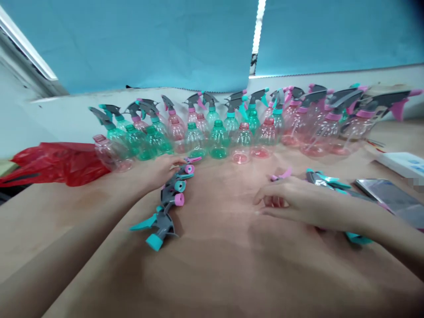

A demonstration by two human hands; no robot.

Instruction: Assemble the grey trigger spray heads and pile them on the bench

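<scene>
The spray heads (165,223) lie on the bench (218,265) in a row, which runs from the middle left part toward the back edge, alternating turquoise and pink collars. The left hand (164,171) is at the far end of this row, on its left side; its fingers are bent beside the farthest spray head, but I cannot tell whether they grip it. The right hand (285,198) is well apart from the row, nearer to the right edge of the bench. It is half open, with the fingers curled and a gap before the thumb, and I see nothing held in it. Just beyond it is a pink part (281,176), and a second group of spray heads (326,180) lies around its wrist, beside a phone (394,198). Along the back edge stand green and pink bottles (218,141), some with spray heads, some uncapped.
</scene>
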